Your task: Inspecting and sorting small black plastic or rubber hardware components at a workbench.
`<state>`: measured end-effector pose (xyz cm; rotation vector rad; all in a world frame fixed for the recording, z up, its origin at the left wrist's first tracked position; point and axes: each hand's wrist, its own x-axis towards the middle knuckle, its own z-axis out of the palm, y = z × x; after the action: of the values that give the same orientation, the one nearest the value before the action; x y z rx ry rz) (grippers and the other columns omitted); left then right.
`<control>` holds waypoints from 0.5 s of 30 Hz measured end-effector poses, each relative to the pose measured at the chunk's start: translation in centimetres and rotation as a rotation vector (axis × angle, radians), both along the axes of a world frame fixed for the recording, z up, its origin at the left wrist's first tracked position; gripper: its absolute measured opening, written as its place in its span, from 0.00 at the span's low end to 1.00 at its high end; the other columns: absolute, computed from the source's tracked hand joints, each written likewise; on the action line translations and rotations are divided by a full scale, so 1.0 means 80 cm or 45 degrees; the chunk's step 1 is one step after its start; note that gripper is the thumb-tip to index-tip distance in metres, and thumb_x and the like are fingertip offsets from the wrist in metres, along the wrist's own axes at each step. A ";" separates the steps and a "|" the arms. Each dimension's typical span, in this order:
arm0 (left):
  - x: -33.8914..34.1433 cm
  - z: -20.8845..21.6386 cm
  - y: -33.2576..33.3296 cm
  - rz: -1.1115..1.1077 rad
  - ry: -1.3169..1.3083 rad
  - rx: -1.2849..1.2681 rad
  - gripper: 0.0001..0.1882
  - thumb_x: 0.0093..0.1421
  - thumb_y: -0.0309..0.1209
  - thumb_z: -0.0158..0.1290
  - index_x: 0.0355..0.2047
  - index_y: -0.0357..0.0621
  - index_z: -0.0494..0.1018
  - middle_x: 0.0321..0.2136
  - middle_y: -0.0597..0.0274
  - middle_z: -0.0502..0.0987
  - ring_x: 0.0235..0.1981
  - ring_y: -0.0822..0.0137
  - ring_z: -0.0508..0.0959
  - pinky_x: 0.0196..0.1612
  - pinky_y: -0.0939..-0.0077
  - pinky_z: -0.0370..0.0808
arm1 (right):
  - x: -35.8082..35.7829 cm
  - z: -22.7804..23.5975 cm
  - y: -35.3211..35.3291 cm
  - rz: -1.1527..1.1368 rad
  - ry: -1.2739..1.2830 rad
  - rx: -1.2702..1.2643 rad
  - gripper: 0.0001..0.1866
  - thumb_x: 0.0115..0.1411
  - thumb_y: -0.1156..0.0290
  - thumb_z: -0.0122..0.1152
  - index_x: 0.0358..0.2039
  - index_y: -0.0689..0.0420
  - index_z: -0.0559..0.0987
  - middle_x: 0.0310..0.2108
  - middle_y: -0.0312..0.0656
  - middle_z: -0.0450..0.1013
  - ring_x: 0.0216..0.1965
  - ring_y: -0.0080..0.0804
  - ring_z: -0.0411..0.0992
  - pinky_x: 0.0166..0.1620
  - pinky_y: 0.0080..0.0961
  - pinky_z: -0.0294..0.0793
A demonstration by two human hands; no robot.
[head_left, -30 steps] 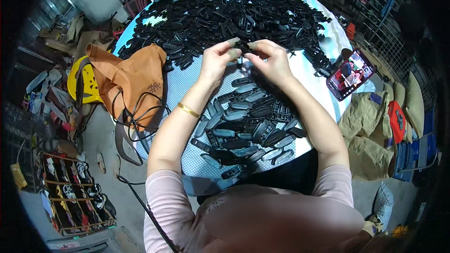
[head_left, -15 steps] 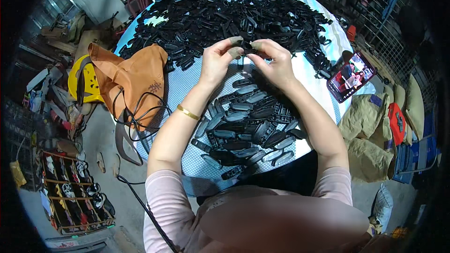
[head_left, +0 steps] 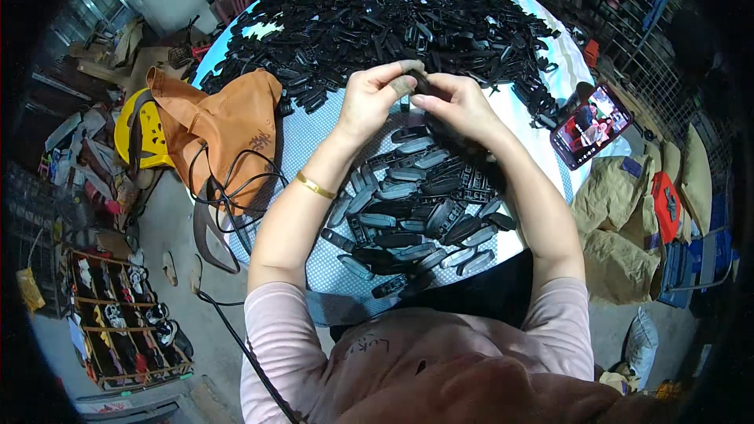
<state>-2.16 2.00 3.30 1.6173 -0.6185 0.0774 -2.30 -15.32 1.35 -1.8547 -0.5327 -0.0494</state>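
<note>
Over the middle of the table, both hands meet at a small black plastic piece (head_left: 421, 83). My left hand (head_left: 363, 110) pinches its left side, thumb and forefinger wearing greyish fingertip covers. My right hand (head_left: 468, 110) grips the other side between thumb and fingers. Fingers hide much of the piece, so its exact kind is unclear. Beyond the hands spreads a large heap of black plastic parts (head_left: 369, 23). Between my forearms lies a smaller group of elongated black and grey parts (head_left: 416, 208), some solid-backed, others with an open framework.
A patterned cloth covers the round table (head_left: 310, 137). An orange cloth bag (head_left: 232, 122) hangs at the left edge, with a looped black cable (head_left: 236, 180) and yellow plastic chair (head_left: 141, 137) beside it. Right are a lit phone (head_left: 591, 127) and brown sacks (head_left: 616, 259); lower left, a shoe rack (head_left: 129, 322).
My hands have shifted slightly right, and the black piece has turned between the fingers. My right fingers now wrap closer around it. The phone's picture has changed.
</note>
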 end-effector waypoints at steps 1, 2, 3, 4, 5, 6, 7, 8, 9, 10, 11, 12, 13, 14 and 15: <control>-0.001 0.002 0.001 -0.003 0.034 -0.023 0.12 0.54 0.21 0.48 0.40 0.34 0.73 0.36 0.60 0.76 0.39 0.73 0.73 0.44 0.80 0.69 | -0.007 0.007 0.002 -0.010 0.000 -0.018 0.15 0.49 0.68 0.62 0.35 0.64 0.76 0.27 0.40 0.74 0.29 0.21 0.71 0.32 0.20 0.70; -0.002 0.003 0.004 -0.001 0.037 -0.023 0.12 0.54 0.21 0.48 0.40 0.34 0.73 0.36 0.60 0.76 0.39 0.73 0.73 0.44 0.80 0.69 | -0.007 0.005 0.006 -0.008 0.003 -0.017 0.15 0.49 0.68 0.62 0.35 0.64 0.76 0.27 0.40 0.74 0.29 0.21 0.71 0.32 0.20 0.70; -0.001 0.005 0.005 -0.010 -0.002 -0.012 0.12 0.54 0.21 0.48 0.40 0.34 0.73 0.36 0.60 0.76 0.38 0.73 0.74 0.44 0.80 0.69 | -0.009 0.003 0.007 -0.094 -0.216 -0.094 0.14 0.49 0.68 0.62 0.34 0.64 0.76 0.27 0.41 0.74 0.28 0.22 0.71 0.32 0.20 0.70; -0.001 0.006 0.006 -0.019 -0.042 -0.002 0.12 0.54 0.20 0.48 0.40 0.33 0.73 0.35 0.60 0.76 0.38 0.73 0.74 0.43 0.80 0.70 | -0.010 0.002 0.009 -0.178 -0.436 -0.171 0.14 0.49 0.68 0.62 0.34 0.63 0.76 0.27 0.42 0.74 0.28 0.23 0.71 0.32 0.20 0.70; -0.002 0.008 0.006 -0.023 0.003 -0.041 0.13 0.54 0.21 0.49 0.40 0.33 0.72 0.35 0.60 0.76 0.37 0.73 0.74 0.42 0.80 0.70 | -0.010 0.001 0.012 -0.213 -0.474 -0.157 0.14 0.48 0.68 0.63 0.33 0.64 0.77 0.27 0.44 0.74 0.27 0.25 0.72 0.31 0.21 0.70; 0.000 0.009 0.009 -0.018 0.004 -0.041 0.13 0.54 0.21 0.49 0.40 0.33 0.72 0.35 0.60 0.76 0.37 0.73 0.74 0.42 0.80 0.70 | -0.008 0.005 0.011 -0.208 -0.473 -0.156 0.14 0.48 0.68 0.63 0.33 0.64 0.77 0.27 0.44 0.74 0.27 0.25 0.72 0.31 0.21 0.70; 0.004 0.011 0.014 -0.035 0.053 0.044 0.13 0.53 0.22 0.49 0.40 0.33 0.73 0.34 0.60 0.76 0.36 0.73 0.74 0.42 0.80 0.70 | -0.003 0.012 0.007 -0.073 -0.363 -0.245 0.14 0.47 0.67 0.63 0.32 0.63 0.77 0.25 0.45 0.74 0.26 0.29 0.72 0.30 0.23 0.70; 0.008 0.014 0.021 -0.051 0.102 0.130 0.13 0.53 0.22 0.50 0.40 0.34 0.73 0.34 0.60 0.77 0.35 0.73 0.75 0.41 0.81 0.71 | 0.003 0.017 0.004 0.064 -0.253 -0.332 0.13 0.46 0.67 0.63 0.32 0.61 0.77 0.24 0.47 0.73 0.25 0.33 0.73 0.29 0.25 0.70; 0.011 0.023 0.023 -0.078 0.111 0.314 0.14 0.53 0.25 0.52 0.40 0.34 0.73 0.33 0.60 0.77 0.34 0.73 0.75 0.41 0.81 0.71 | 0.013 0.001 -0.002 0.131 -0.247 -0.274 0.15 0.46 0.68 0.62 0.35 0.59 0.77 0.28 0.47 0.74 0.31 0.37 0.74 0.35 0.26 0.71; 0.015 0.025 0.027 -0.173 0.131 0.476 0.14 0.52 0.27 0.53 0.40 0.35 0.73 0.32 0.61 0.77 0.34 0.73 0.75 0.40 0.81 0.71 | 0.025 -0.011 -0.006 0.142 -0.366 -0.519 0.17 0.48 0.67 0.59 0.41 0.55 0.75 0.36 0.47 0.72 0.37 0.40 0.72 0.40 0.31 0.71; 0.016 0.028 0.030 -0.339 0.096 0.680 0.14 0.53 0.28 0.53 0.40 0.36 0.73 0.32 0.61 0.77 0.34 0.74 0.75 0.39 0.81 0.71 | 0.033 -0.026 -0.005 0.079 -0.454 -0.574 0.17 0.49 0.65 0.57 0.42 0.53 0.75 0.38 0.47 0.71 0.39 0.41 0.71 0.41 0.33 0.70; 0.011 0.031 0.035 -0.491 0.067 0.890 0.15 0.53 0.29 0.53 0.40 0.37 0.73 0.32 0.61 0.77 0.34 0.74 0.75 0.39 0.81 0.71 | 0.035 -0.029 0.006 0.027 -0.544 -0.619 0.17 0.51 0.63 0.55 0.43 0.51 0.75 0.40 0.47 0.70 0.40 0.42 0.70 0.42 0.35 0.70; 0.010 0.021 0.037 -0.581 0.051 0.868 0.15 0.54 0.31 0.53 0.41 0.39 0.73 0.29 0.62 0.77 0.30 0.75 0.75 0.33 0.82 0.72 | 0.035 -0.029 0.012 0.012 -0.388 -0.746 0.17 0.53 0.59 0.52 0.43 0.50 0.75 0.41 0.48 0.68 0.41 0.43 0.69 0.43 0.37 0.69; 0.010 0.010 0.035 -0.560 0.248 0.768 0.13 0.54 0.32 0.52 0.39 0.39 0.75 0.26 0.63 0.77 0.26 0.76 0.74 0.29 0.81 0.72 | 0.038 -0.031 0.018 0.011 -0.391 -0.740 0.17 0.53 0.59 0.52 0.43 0.50 0.75 0.41 0.48 0.68 0.41 0.43 0.69 0.43 0.37 0.69; 0.015 0.006 0.034 -0.405 0.287 0.833 0.12 0.54 0.32 0.52 0.37 0.39 0.75 0.25 0.63 0.77 0.25 0.76 0.74 0.28 0.81 0.71 | 0.040 -0.036 0.022 -0.056 -0.357 -0.897 0.17 0.52 0.58 0.51 0.41 0.49 0.75 0.39 0.48 0.68 0.41 0.43 0.70 0.42 0.36 0.70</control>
<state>-0.98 4.75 3.79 2.0866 -0.7622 -0.5890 0.93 -13.55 -1.54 -2.5686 -0.7688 -0.1708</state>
